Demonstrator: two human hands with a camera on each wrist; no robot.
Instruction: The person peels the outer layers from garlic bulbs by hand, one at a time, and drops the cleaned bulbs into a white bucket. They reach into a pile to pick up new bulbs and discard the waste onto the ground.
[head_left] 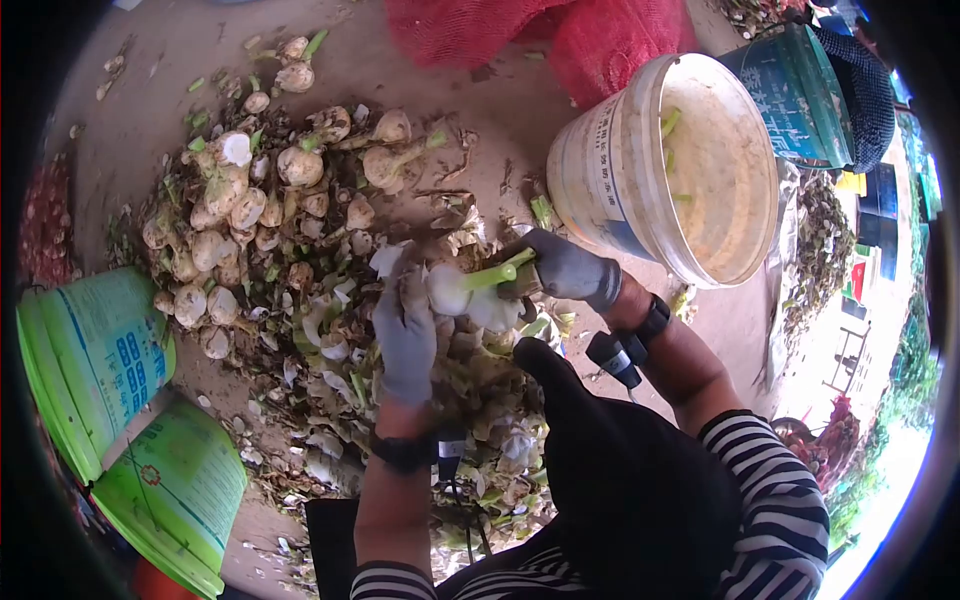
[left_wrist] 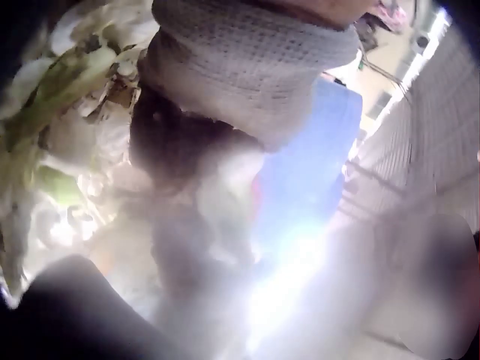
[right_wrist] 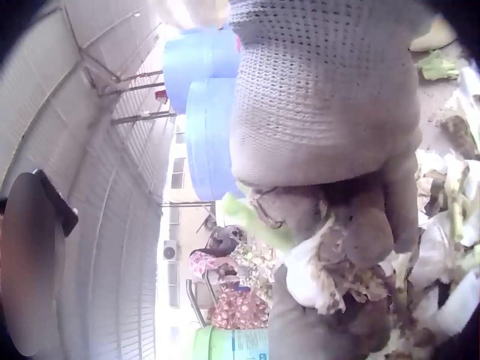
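Observation:
Both hands wear grey knit gloves and meet at a garlic bulb [head_left: 450,291] with a cut green stem [head_left: 498,273] pointing right. My left hand [head_left: 407,325] holds the white bulb from its left side. On the stem side, my right hand [head_left: 572,268] curls its fingers round the bulb's loose outer skin [head_left: 493,310]. In the right wrist view the right hand [right_wrist: 330,127] pinches dry brown skin [right_wrist: 341,262] beside the white bulb [right_wrist: 304,279], with the left hand [right_wrist: 319,326] below. The left wrist view is blurred by glare around the left hand [left_wrist: 232,75].
Untrimmed garlic bulbs [head_left: 225,200] lie heaped at left, beside scattered peelings [head_left: 480,400]. A white bucket [head_left: 610,150] with a few green stem pieces stands at upper right. Green buckets [head_left: 190,480] stand at lower left; red mesh bags [head_left: 620,45] lie at the top.

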